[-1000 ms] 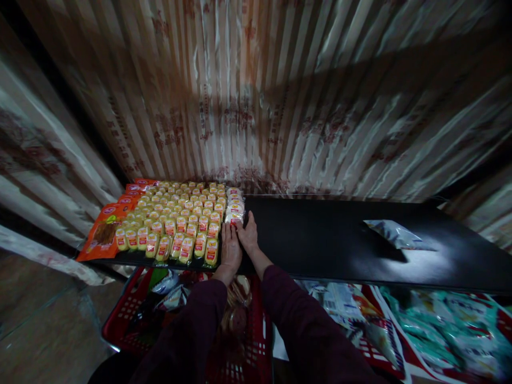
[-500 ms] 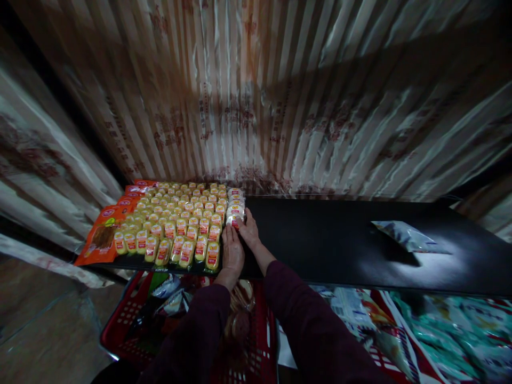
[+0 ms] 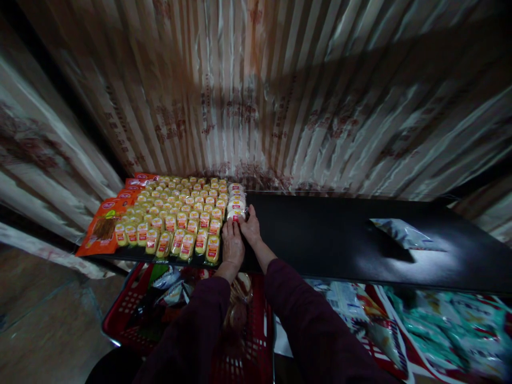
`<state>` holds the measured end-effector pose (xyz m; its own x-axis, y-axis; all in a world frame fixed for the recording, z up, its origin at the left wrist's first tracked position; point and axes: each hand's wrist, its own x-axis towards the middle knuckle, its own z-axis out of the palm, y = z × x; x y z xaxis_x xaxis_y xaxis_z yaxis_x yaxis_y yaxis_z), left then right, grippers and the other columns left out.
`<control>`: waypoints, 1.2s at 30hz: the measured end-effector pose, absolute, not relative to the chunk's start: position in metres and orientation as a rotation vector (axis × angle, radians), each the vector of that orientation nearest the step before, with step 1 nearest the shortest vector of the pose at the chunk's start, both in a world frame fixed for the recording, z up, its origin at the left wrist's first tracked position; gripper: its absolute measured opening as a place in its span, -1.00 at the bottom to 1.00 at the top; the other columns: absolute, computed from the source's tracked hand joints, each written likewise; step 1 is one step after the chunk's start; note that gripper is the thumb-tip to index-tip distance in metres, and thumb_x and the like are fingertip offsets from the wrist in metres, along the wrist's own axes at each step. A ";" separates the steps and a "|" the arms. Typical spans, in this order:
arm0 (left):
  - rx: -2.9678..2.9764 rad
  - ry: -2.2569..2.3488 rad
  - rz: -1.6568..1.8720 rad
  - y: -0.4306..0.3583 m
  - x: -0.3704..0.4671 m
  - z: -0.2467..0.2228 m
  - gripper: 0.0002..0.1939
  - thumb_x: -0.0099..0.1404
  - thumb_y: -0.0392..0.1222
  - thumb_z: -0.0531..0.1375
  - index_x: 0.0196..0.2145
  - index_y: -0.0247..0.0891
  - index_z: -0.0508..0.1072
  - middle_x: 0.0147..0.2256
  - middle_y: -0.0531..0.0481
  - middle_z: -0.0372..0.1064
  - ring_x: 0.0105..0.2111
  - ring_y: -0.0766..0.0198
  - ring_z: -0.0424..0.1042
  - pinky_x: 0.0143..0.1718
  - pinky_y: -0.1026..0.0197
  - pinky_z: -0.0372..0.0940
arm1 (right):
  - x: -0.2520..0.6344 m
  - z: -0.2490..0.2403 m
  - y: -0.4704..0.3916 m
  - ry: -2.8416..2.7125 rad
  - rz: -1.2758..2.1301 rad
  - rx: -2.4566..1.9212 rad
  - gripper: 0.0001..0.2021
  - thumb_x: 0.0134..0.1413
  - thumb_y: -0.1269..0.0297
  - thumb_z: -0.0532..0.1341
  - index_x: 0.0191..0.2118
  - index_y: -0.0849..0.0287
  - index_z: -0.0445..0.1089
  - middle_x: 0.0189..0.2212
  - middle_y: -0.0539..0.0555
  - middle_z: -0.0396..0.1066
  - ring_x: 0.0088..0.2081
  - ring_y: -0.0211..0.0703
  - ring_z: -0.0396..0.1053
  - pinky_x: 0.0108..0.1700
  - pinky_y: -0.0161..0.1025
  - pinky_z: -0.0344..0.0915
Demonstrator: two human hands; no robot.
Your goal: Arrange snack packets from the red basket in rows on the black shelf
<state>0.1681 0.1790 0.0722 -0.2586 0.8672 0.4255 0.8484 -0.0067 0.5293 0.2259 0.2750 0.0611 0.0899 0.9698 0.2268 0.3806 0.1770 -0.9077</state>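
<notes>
White packs (image 3: 237,202), small and clear-wrapped with red and yellow labels, stand in a single row running front to back on the black shelf (image 3: 304,234), along the right edge of a big block of yellow packs (image 3: 172,216). From my remote seat I see both hands close together at the near end of that row. The left hand (image 3: 233,246) lies with its fingers stretched forward, tips at the nearest white pack; the right hand (image 3: 251,228) sits just beside it, thumb inward and forefinger along the row's right side. Whether either hand grips the pack I cannot tell — the fingers hide its near end.

Farther left, I have orange bags (image 3: 102,226) lined up beside the yellow packs, the front one leaning outward. Well apart on the right, a silvery bag (image 3: 406,234) rests alone on the shelf. Below the shelf's front edge I see a red basket (image 3: 262,325) holding mixed packets, partly hidden by the purple sleeves (image 3: 294,306) — and, farther right, green-and-white bags (image 3: 448,325). Striped sheeting (image 3: 244,69) hangs behind everything.
</notes>
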 end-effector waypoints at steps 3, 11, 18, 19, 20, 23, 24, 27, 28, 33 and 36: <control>1.907 2.231 1.100 0.179 0.168 0.074 -0.48 0.23 -0.48 -0.08 0.14 -0.46 0.24 0.17 -0.38 0.13 0.18 -0.01 0.10 0.18 -0.14 0.08 | 0.226 0.061 0.272 -1.441 0.733 -1.395 -0.36 -0.07 0.22 0.20 0.18 0.26 0.15 0.04 0.27 0.35 0.01 0.00 0.37 0.07 -0.04 0.27; 1.949 2.226 1.099 0.178 0.168 0.073 -0.52 0.26 -0.45 -0.07 0.13 -0.45 0.25 0.18 -0.36 0.12 0.18 -0.01 0.08 0.17 -0.11 0.10 | 0.230 0.064 0.256 -1.430 0.695 -1.423 -0.42 -0.03 0.24 0.17 0.15 0.30 0.19 0.05 0.31 0.35 0.02 0.01 0.37 0.09 -0.02 0.26; 2.003 2.254 1.057 0.178 0.166 0.074 -0.61 0.33 -0.36 -0.05 0.08 -0.38 0.31 0.17 -0.30 0.15 0.16 0.04 0.13 0.15 -0.09 0.15 | 0.234 0.073 0.236 -1.462 0.693 -1.476 -0.50 0.03 0.28 0.11 0.13 0.30 0.22 0.06 0.25 0.35 0.05 -0.08 0.34 0.14 -0.12 0.21; 2.010 2.255 1.060 0.177 0.166 0.075 -0.62 0.34 -0.35 -0.05 0.07 -0.37 0.31 0.17 -0.29 0.17 0.16 0.05 0.14 0.14 -0.09 0.16 | 0.234 0.075 0.232 -1.470 0.691 -1.486 -0.51 0.04 0.28 0.10 0.12 0.31 0.23 0.06 0.25 0.35 0.06 -0.08 0.33 0.15 -0.13 0.20; 2.019 2.253 1.063 0.177 0.166 0.075 -0.62 0.34 -0.35 -0.05 0.07 -0.37 0.31 0.16 -0.29 0.18 0.15 0.06 0.15 0.14 -0.08 0.17 | 0.235 0.078 0.228 -1.480 0.690 -1.492 -0.52 0.05 0.29 0.09 0.11 0.32 0.25 0.07 0.26 0.34 0.07 -0.08 0.32 0.15 -0.13 0.19; 2.057 2.233 1.056 0.172 0.167 0.075 -0.64 0.35 -0.35 -0.06 0.05 -0.41 0.33 0.13 -0.29 0.21 0.14 0.07 0.16 0.16 -0.05 0.17 | 0.238 0.085 0.216 -1.503 0.684 -1.500 -0.57 0.05 0.31 0.08 0.06 0.33 0.31 0.04 0.26 0.37 0.05 -0.07 0.33 0.14 -0.13 0.20; 2.068 2.222 1.051 0.170 0.168 0.076 -0.64 0.36 -0.35 -0.06 0.04 -0.43 0.34 0.13 -0.30 0.22 0.14 0.07 0.16 0.16 -0.04 0.17 | 0.240 0.087 0.211 -1.511 0.684 -1.497 -0.60 0.05 0.32 0.08 0.03 0.31 0.33 0.01 0.25 0.39 0.02 -0.08 0.35 0.13 -0.13 0.21; 2.075 2.178 1.061 0.162 0.169 0.077 -0.66 0.36 -0.32 -0.05 0.02 -0.42 0.36 0.12 -0.27 0.23 0.14 0.07 0.16 0.17 -0.03 0.17 | 0.243 0.091 0.198 -1.540 0.713 -1.477 -0.67 0.06 0.35 0.06 -0.06 0.24 0.40 -0.09 0.17 0.46 -0.07 -0.14 0.39 0.08 -0.18 0.25; 2.070 2.161 1.072 0.158 0.169 0.078 -0.66 0.36 -0.32 -0.05 0.01 -0.41 0.36 0.12 -0.26 0.23 0.14 0.08 0.15 0.17 -0.03 0.17 | 0.244 0.092 0.193 -1.552 0.733 -1.466 -0.69 0.06 0.35 0.05 -0.09 0.23 0.41 -0.12 0.15 0.47 -0.10 -0.16 0.40 0.06 -0.20 0.26; 2.046 2.029 1.149 0.135 0.171 0.081 -0.65 0.35 -0.35 -0.06 0.02 -0.33 0.37 0.07 -0.17 0.28 0.11 0.17 0.19 0.17 0.02 0.19 | 0.246 0.095 0.165 -1.564 0.817 -1.385 -0.68 0.08 0.35 0.00 -0.15 0.22 0.44 -0.16 0.13 0.49 -0.14 -0.16 0.42 0.04 -0.21 0.26; 1.996 2.007 1.198 0.116 0.172 0.081 -0.64 0.36 -0.34 -0.06 0.03 -0.28 0.36 0.06 -0.14 0.30 0.09 0.21 0.21 0.13 0.05 0.24 | 0.245 0.096 0.146 -1.548 0.805 -1.334 -0.69 0.07 0.34 0.00 -0.17 0.24 0.44 -0.18 0.15 0.49 -0.15 -0.15 0.41 0.03 -0.20 0.26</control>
